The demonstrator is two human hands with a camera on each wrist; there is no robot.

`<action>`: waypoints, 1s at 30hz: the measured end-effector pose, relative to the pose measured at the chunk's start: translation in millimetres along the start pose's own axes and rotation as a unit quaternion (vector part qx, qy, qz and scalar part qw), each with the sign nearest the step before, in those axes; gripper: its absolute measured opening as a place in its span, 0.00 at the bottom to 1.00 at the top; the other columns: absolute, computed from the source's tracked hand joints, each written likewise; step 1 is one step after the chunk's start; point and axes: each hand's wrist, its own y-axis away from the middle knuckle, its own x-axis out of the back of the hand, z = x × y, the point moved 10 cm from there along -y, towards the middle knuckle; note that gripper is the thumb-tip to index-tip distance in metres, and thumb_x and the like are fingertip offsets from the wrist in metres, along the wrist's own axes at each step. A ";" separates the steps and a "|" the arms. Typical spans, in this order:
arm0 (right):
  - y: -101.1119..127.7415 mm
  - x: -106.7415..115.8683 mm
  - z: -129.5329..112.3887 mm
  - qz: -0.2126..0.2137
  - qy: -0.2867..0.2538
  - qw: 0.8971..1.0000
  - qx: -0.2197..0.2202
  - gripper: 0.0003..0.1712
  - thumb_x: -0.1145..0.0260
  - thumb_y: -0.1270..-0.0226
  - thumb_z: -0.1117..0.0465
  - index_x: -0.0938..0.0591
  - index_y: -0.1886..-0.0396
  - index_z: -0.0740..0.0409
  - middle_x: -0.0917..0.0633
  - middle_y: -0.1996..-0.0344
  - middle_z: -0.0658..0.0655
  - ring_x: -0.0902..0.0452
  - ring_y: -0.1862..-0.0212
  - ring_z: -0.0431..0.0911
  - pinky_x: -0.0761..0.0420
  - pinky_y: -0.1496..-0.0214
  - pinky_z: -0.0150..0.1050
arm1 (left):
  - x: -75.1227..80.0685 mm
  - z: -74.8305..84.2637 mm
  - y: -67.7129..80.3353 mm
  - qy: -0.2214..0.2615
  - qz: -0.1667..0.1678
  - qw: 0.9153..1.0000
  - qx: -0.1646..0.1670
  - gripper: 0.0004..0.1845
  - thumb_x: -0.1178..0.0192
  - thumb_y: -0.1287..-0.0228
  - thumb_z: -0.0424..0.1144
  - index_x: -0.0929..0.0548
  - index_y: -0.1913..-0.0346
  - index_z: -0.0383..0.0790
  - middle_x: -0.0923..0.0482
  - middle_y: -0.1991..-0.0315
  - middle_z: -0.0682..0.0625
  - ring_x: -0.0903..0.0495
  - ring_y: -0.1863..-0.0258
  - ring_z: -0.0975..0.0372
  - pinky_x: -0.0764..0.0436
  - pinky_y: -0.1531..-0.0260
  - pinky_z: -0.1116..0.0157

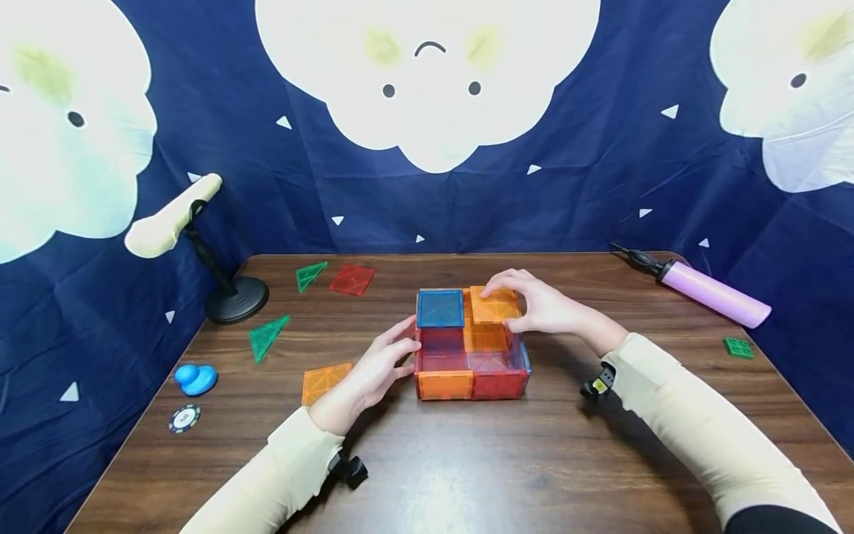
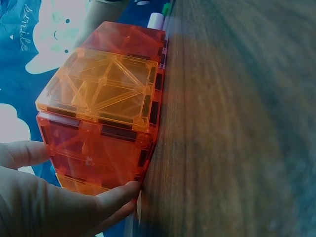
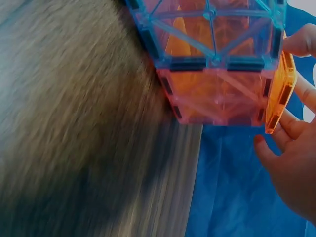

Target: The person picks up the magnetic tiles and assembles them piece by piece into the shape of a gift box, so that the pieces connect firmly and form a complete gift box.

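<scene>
Brown wood tabletop (image 1: 534, 463), ctr frame: L hand (image 1: 376, 371), loosely spread, touches see-thru multicolour plastic-tile box (image 1: 445, 385); R hand (image 1: 539, 302) pinches orange square tile (image 1: 497, 306).

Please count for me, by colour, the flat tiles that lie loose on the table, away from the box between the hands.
Green: 2, the far triangle and the near triangle
Red: 1, the red tile
Orange: 1, the loose orange tile, partly covered
Total: 4, leaving out the tile box
</scene>
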 end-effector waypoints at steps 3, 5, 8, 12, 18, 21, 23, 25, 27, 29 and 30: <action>-5.1 -5.3 -4.8 -0.006 0.009 1.000 0.020 0.30 0.26 0.50 0.65 0.17 0.42 0.53 0.23 0.41 0.55 0.34 0.38 0.54 0.32 0.37 0.57 | -0.5 -0.5 0.1 0.001 0.002 1.000 0.001 0.35 0.50 0.27 0.30 0.44 0.19 0.39 0.46 0.21 0.40 0.40 0.27 0.43 0.38 0.31 0.41; -6.8 -7.3 -6.2 -0.008 0.012 1.000 0.025 0.30 0.26 0.50 0.64 0.17 0.42 0.53 0.23 0.41 0.56 0.34 0.38 0.54 0.32 0.37 0.56 | -1.0 -0.7 -0.1 0.002 0.001 1.000 0.002 0.35 0.50 0.27 0.30 0.44 0.19 0.39 0.47 0.21 0.41 0.41 0.26 0.44 0.38 0.31 0.40; -8.1 -7.3 -6.0 -0.007 0.011 1.000 0.024 0.30 0.25 0.50 0.65 0.17 0.42 0.53 0.23 0.40 0.56 0.34 0.38 0.53 0.31 0.36 0.57 | -1.6 0.0 -0.7 0.003 -0.002 1.000 -0.001 0.35 0.50 0.28 0.30 0.45 0.19 0.38 0.48 0.20 0.41 0.43 0.25 0.44 0.38 0.31 0.40; -8.5 -5.9 -4.3 -0.004 0.004 1.000 0.026 0.31 0.24 0.48 0.66 0.18 0.41 0.53 0.23 0.39 0.56 0.34 0.36 0.54 0.33 0.35 0.57 | -0.4 2.0 -0.4 0.001 -0.001 1.000 -0.003 0.35 0.50 0.27 0.30 0.44 0.20 0.38 0.47 0.21 0.41 0.42 0.25 0.44 0.38 0.31 0.41; -1.6 -6.3 7.1 -0.003 -0.069 0.998 0.005 0.33 0.24 0.41 0.65 0.22 0.35 0.60 0.25 0.34 0.61 0.33 0.33 0.56 0.34 0.31 0.59 | 8.8 8.2 7.2 -0.048 -0.005 0.999 -0.001 0.33 0.50 0.25 0.34 0.45 0.21 0.32 0.44 0.25 0.32 0.39 0.28 0.42 0.33 0.34 0.42; 4.6 -6.4 21.7 0.014 -0.151 0.988 -0.031 0.35 0.27 0.36 0.68 0.27 0.31 0.66 0.27 0.32 0.66 0.31 0.33 0.58 0.31 0.32 0.59 | 20.4 15.3 15.6 -0.092 -0.006 0.996 -0.005 0.31 0.50 0.24 0.34 0.44 0.23 0.29 0.42 0.26 0.30 0.38 0.29 0.41 0.31 0.35 0.42; 8.9 -6.9 33.8 0.035 -0.210 0.975 -0.067 0.34 0.30 0.33 0.70 0.30 0.29 0.69 0.27 0.32 0.67 0.30 0.33 0.58 0.28 0.33 0.55 | 28.7 22.2 24.8 -0.145 -0.015 0.989 -0.014 0.30 0.49 0.24 0.33 0.41 0.24 0.28 0.39 0.27 0.29 0.34 0.31 0.41 0.29 0.36 0.44; 13.4 -8.2 46.9 0.061 -0.252 0.960 -0.105 0.32 0.33 0.29 0.68 0.31 0.28 0.69 0.26 0.32 0.68 0.28 0.34 0.55 0.25 0.35 0.47 | 35.8 28.7 35.3 -0.225 -0.029 0.973 -0.032 0.27 0.46 0.24 0.35 0.35 0.27 0.28 0.32 0.31 0.31 0.29 0.34 0.44 0.27 0.37 0.46; 17.8 -11.3 57.6 0.079 -0.297 0.941 -0.139 0.30 0.37 0.25 0.65 0.32 0.27 0.68 0.27 0.32 0.68 0.26 0.37 0.50 0.24 0.38 0.40 | 41.3 35.0 47.0 -0.327 -0.039 0.942 -0.061 0.25 0.42 0.25 0.37 0.28 0.31 0.30 0.24 0.36 0.34 0.24 0.38 0.46 0.24 0.40 0.48; 20.5 -16.4 64.2 0.088 -0.346 0.920 -0.162 0.29 0.41 0.21 0.62 0.33 0.27 0.69 0.27 0.33 0.66 0.25 0.38 0.46 0.23 0.39 0.36 | 45.1 41.0 59.3 -0.434 -0.040 0.894 -0.100 0.22 0.38 0.27 0.39 0.23 0.36 0.32 0.20 0.41 0.39 0.21 0.41 0.49 0.23 0.42 0.47; 21.0 -18.9 66.3 0.091 -0.365 0.911 -0.170 0.29 0.43 0.20 0.61 0.34 0.27 0.69 0.26 0.34 0.65 0.24 0.40 0.44 0.23 0.40 0.36 | 46.2 42.9 65.2 -0.478 -0.040 0.869 -0.120 0.21 0.36 0.29 0.39 0.21 0.37 0.34 0.19 0.42 0.41 0.21 0.41 0.50 0.23 0.42 0.47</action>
